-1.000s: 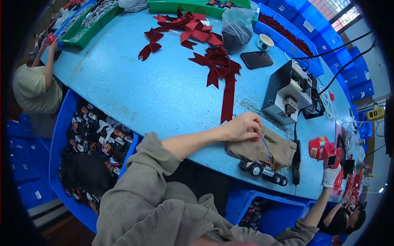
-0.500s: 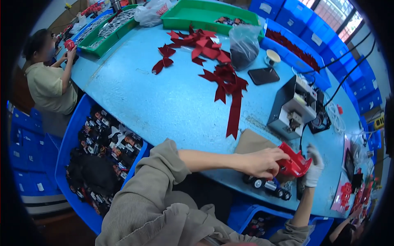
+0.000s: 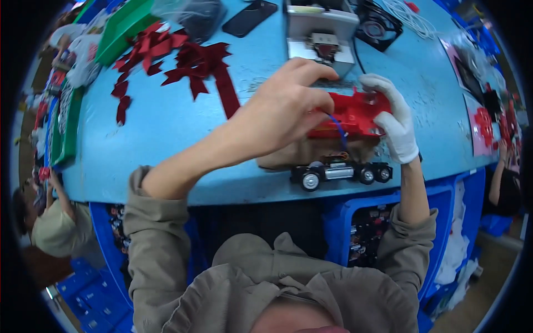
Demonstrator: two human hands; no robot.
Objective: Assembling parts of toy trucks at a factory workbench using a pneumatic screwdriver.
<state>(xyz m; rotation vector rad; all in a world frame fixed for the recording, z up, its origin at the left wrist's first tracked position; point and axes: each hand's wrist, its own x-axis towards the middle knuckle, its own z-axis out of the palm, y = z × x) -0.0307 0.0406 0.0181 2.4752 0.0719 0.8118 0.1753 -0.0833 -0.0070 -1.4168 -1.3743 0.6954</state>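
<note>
A red plastic toy truck body (image 3: pixel 358 117) is held up over the worktable, its hollow side partly showing. My right hand (image 3: pixel 397 119), in a white glove, grips its right end between thumb and fingers. My bare left hand (image 3: pixel 291 102) is curled around the left end, with the thumb against it; some fingertips are hidden. A blue wire (image 3: pixel 340 130) runs from near my left thumb down toward the toy truck chassis (image 3: pixel 338 172). That black chassis, with silver-hubbed wheels, stands at the table's near edge, in front of a brown pad (image 3: pixel 277 159).
Beyond my hands stands a grey-white bench machine (image 3: pixel 347 39), with a black fan (image 3: pixel 378 25) beside it. Dark red ribbon bows (image 3: pixel 202 64) and a phone (image 3: pixel 250 18) lie to the left. Blue bins (image 3: pixel 347 213) sit below the table edge. Other people work at both sides.
The view has swung right and down. The red truck body has been turned and raised off the chassis area, and a blue wire now shows below it. Both hands stay at the body.
</note>
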